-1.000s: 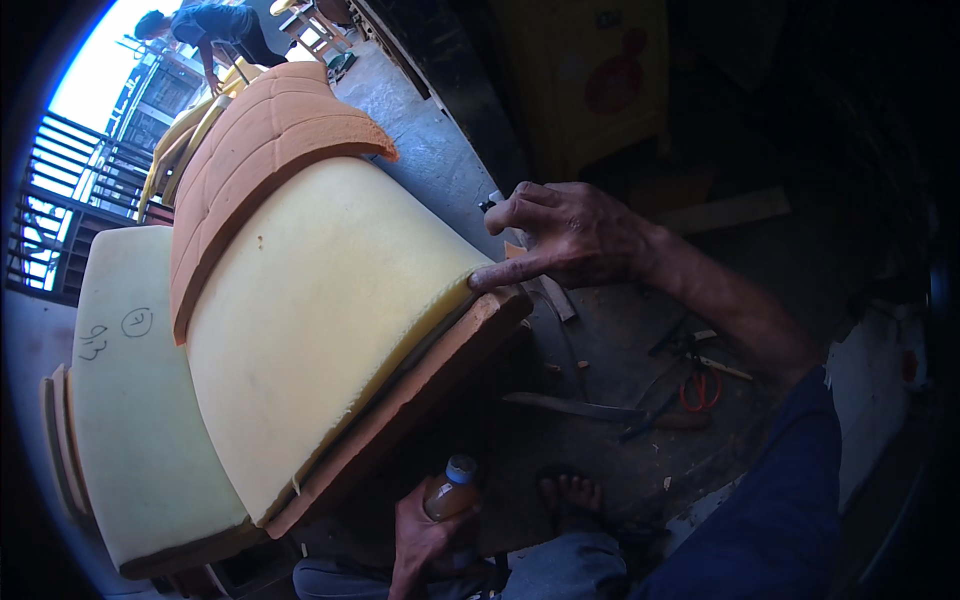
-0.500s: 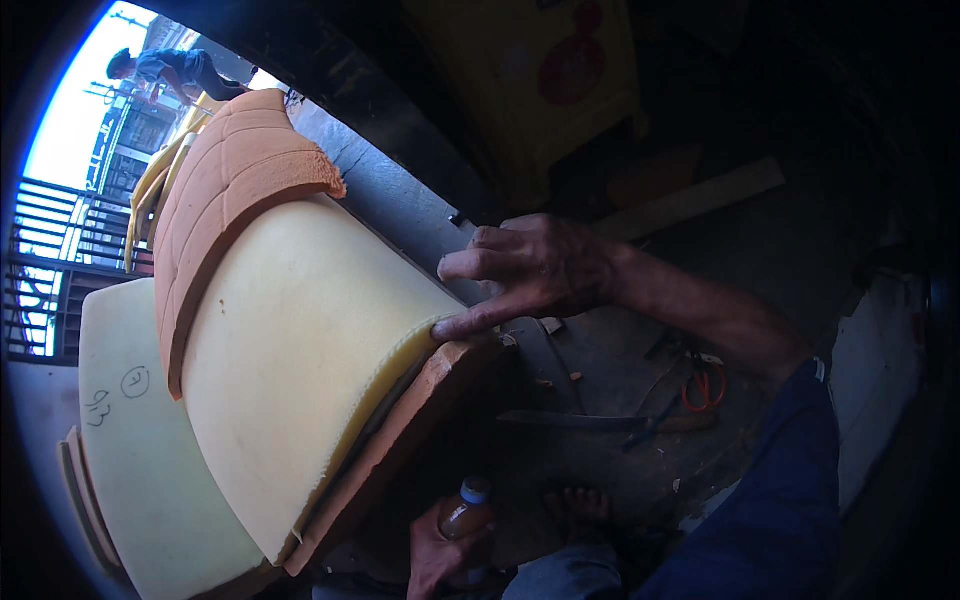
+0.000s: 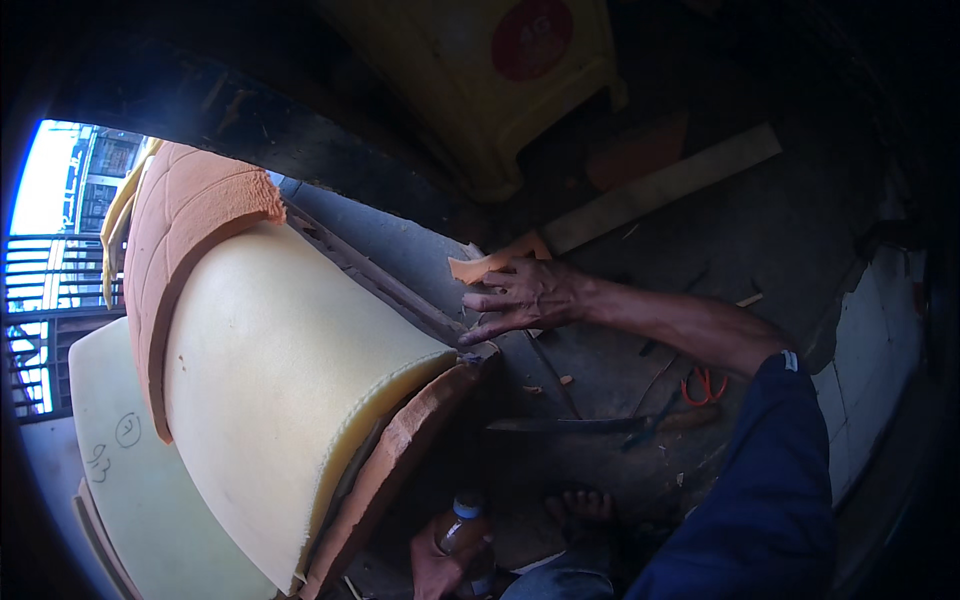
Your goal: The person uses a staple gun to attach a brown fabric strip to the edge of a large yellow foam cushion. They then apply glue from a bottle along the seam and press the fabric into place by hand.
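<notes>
My right hand reaches in from the right, fingers apart, just off the corner of a curved cream foam sheet. Against its far side lies a curved orange foam scrap, partly covered by the fingers; whether they touch it is hard to tell. Low in view, my left hand is closed round a clear bottle with a blue cap and brownish liquid. Beneath the cream sheet runs a thick brown-orange foam layer. A scored orange foam piece drapes over the sheet's far end.
A long knife and orange-handled scissors lie on the dark floor near my foot. Beyond are a pale strip and a yellow plastic stool. A pale green marked foam sheet stands at left.
My right hand has left the cream sheet's corner, its fingers spreading beside the orange scrap, which now shows. The left hand keeps the bottle. The view has shifted; the far person is out of sight.
</notes>
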{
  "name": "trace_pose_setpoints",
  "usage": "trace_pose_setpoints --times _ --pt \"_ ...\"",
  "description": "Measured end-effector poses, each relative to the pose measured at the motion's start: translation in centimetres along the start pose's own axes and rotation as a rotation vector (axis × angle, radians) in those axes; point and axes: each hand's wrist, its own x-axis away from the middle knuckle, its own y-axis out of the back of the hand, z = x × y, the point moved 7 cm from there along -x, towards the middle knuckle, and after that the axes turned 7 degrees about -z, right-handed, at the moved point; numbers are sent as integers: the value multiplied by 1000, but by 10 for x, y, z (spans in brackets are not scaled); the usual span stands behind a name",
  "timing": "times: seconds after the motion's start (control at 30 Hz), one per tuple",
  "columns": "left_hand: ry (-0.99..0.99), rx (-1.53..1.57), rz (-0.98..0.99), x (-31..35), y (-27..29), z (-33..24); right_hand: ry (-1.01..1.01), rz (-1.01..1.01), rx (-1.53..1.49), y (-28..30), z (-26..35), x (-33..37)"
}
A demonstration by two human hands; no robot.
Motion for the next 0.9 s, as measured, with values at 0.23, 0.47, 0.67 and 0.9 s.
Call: trace_pose_setpoints --times 0.23,0.47,0.67,0.9 --pt "8 -127 18 -9 -7 62 -244 -421 -234 61 4 -15" --pt "-23 -168 -7 -13 -10 90 -151 -389 -203 46 -3 -38" --pt "23 -23 68 -4 -19 40 -128 -252 -235 -7 5 -3" --pt "-78 -156 -16 4 -4 -8 -527 -72 -277 12 32 55"
